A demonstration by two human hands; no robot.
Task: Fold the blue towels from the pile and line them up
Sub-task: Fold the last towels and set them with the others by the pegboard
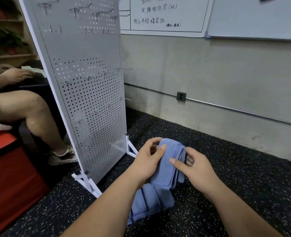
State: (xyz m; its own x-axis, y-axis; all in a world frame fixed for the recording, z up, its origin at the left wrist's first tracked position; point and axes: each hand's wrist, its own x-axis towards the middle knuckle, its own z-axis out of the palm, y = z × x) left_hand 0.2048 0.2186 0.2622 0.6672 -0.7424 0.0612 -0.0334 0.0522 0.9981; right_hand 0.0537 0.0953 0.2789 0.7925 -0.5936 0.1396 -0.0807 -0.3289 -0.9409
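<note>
Seen from the head camera, both hands are closed on a folded blue towel [169, 161], held over the speckled floor [243, 185] just right of the pegboard stand [90, 93]. The left hand [147, 161] pinches its left side with the thumb on top. The right hand [196, 169] grips the layered right edge. More folded towels [151, 200] lie nearer, partly under it. I'd square the stacked edges first, then set it down flush in line with those, pressing so the folds don't spring open.

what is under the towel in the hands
Another folded blue towel lies on the speckled floor below the held towel. The floor beneath it is covered.
</note>
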